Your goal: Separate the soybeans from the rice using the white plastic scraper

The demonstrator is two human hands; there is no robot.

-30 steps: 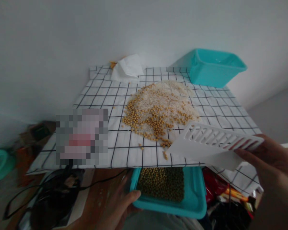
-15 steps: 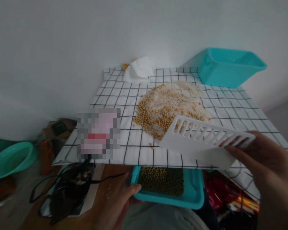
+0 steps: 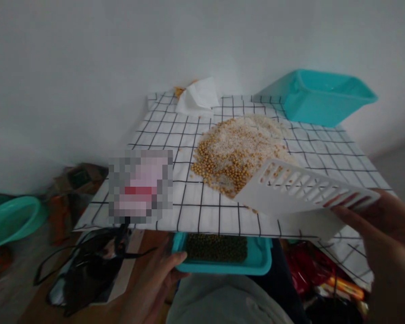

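Observation:
A pile of yellow beans mixed with white rice [image 3: 238, 150] lies on a black-and-white checked cloth [image 3: 195, 211] over a table. My right hand [image 3: 381, 234] grips a white slotted plastic scoop [image 3: 293, 191], its flat edge resting at the pile's near side. Below the table's front edge my left hand [image 3: 155, 283] holds a teal tray [image 3: 259, 261] with green beans [image 3: 216, 247] in it, thumb on the tray's left rim.
A teal tub [image 3: 324, 96] stands at the table's far right corner and a white tissue [image 3: 197, 96] at the far edge by the wall. A teal basin [image 3: 10, 220], black cables [image 3: 87, 265] and red packets [image 3: 310, 270] lie on the floor.
The view shifted left, then steadied. The scoop moved in from the right to the pile's near edge. The tray slid further under the table edge.

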